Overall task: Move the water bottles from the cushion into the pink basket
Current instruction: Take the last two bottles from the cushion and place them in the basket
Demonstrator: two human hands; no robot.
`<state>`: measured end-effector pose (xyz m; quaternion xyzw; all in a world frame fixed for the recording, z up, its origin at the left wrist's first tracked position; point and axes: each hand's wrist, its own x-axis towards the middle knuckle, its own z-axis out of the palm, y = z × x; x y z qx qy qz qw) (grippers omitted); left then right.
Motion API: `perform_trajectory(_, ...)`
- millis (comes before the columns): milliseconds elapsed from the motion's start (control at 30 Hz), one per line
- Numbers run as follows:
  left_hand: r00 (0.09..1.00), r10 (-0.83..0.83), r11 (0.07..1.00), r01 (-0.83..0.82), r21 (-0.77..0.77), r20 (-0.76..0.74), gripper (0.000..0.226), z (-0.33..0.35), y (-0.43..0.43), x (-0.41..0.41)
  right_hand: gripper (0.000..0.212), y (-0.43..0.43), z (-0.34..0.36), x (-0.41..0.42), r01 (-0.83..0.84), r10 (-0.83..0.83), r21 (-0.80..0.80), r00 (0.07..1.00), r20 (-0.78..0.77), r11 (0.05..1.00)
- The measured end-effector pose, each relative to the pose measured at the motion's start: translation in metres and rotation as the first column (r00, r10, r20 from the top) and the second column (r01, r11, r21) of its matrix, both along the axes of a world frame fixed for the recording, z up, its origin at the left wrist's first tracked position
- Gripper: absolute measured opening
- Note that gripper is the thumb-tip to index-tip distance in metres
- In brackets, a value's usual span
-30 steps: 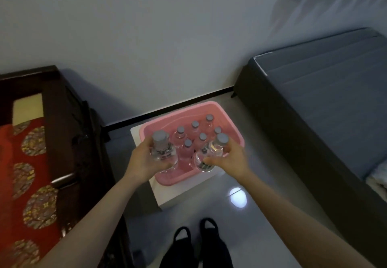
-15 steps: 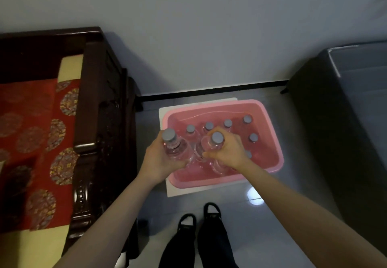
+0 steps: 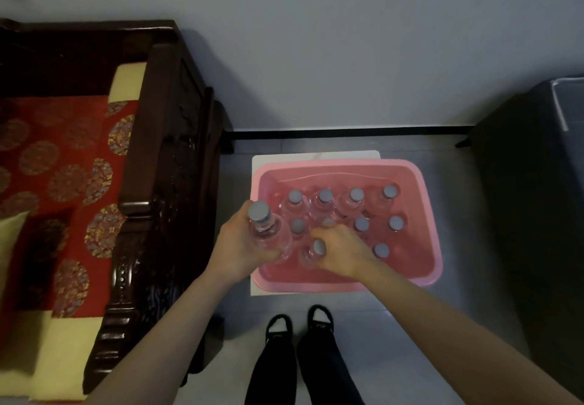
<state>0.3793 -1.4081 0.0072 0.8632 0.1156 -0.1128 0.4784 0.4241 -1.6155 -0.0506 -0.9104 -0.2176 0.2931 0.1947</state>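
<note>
Meanwhile, the left hand [image 3: 243, 246] is gripping a bottle [image 3: 268, 234] over the pink basket [image 3: 423, 183]'s near-left rim; the right hand [image 3: 341, 249] is clasping another bottle [image 3: 313, 251] inside, the near-right floor lying bare.

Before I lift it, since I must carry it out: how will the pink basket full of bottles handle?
Probably heavy: the pink basket holds about ten water bottles. Its thin plastic walls may flex under that load. The upright bottles stand loosely, with bare floor on the right, so they could slide or tip if it tilts.

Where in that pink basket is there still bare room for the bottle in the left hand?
Bare floor in the pink basket lies along the near wall, right of the right hand, below the lone bottle. The far rows are crowded.
</note>
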Motion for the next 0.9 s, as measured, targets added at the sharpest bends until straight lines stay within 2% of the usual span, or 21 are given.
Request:
perform_trajectory(67, 1.000, -0.001, 1.000, 0.001, 0.009, -0.003, 0.052, -0.001, -0.002, 0.000, 0.010, 0.004, -0.008, 0.000, -0.091, 0.091, -0.099, 0.996, -0.003, 0.991)
perform_trajectory(267, 0.999, -0.035, 0.999, 0.035, 0.029, -0.015, 0.048, -0.002, -0.002, -0.001, 0.025, 0.018, -0.018, -0.002, -0.201, 0.209, -0.287, 0.978, 0.000, 0.937)
perform_trajectory(433, 0.997, -0.070, 0.997, 0.070, 0.013, -0.029, 0.046, 0.001, -0.001, 0.000, 0.030, 0.033, -0.019, -0.006, -0.242, 0.261, -0.335, 0.965, 0.011, 0.910)
perform_trajectory(533, 0.993, -0.114, 0.993, 0.115, 0.023, -0.011, 0.039, 0.000, 0.001, -0.001, 0.025, 0.034, -0.014, -0.006, -0.142, 0.153, -0.279, 0.988, 0.018, 0.950)
perform_trajectory(600, 0.989, -0.146, 0.987, 0.143, 0.076, 0.025, 0.032, -0.006, 0.001, -0.002, 0.029, 0.031, -0.013, -0.009, -0.047, 0.052, -0.097, 0.997, 0.055, 0.994)
perform_trajectory(667, 0.985, -0.171, 0.976, 0.168, 0.136, 0.013, 0.029, -0.016, 0.002, -0.002, 0.035, 0.030, -0.012, -0.016, 0.059, -0.058, 0.111, 0.998, -0.007, 0.992)
perform_trajectory(700, 0.982, -0.189, 0.970, 0.188, 0.154, -0.009, 0.029, -0.020, 0.001, -0.003, 0.036, 0.030, -0.011, -0.019, 0.099, -0.093, 0.164, 0.995, -0.044, 0.982)
perform_trajectory(767, 0.974, -0.222, 0.958, 0.226, 0.176, -0.040, 0.028, -0.027, 0.000, -0.007, 0.038, 0.028, -0.016, -0.024, 0.139, -0.127, 0.186, 0.989, -0.074, 0.973)
perform_trajectory(900, 0.953, -0.291, 0.903, 0.304, 0.304, -0.089, 0.020, -0.029, -0.002, -0.005, 0.041, 0.029, -0.023, -0.026, 0.108, -0.105, 0.143, 0.994, -0.028, 0.984)
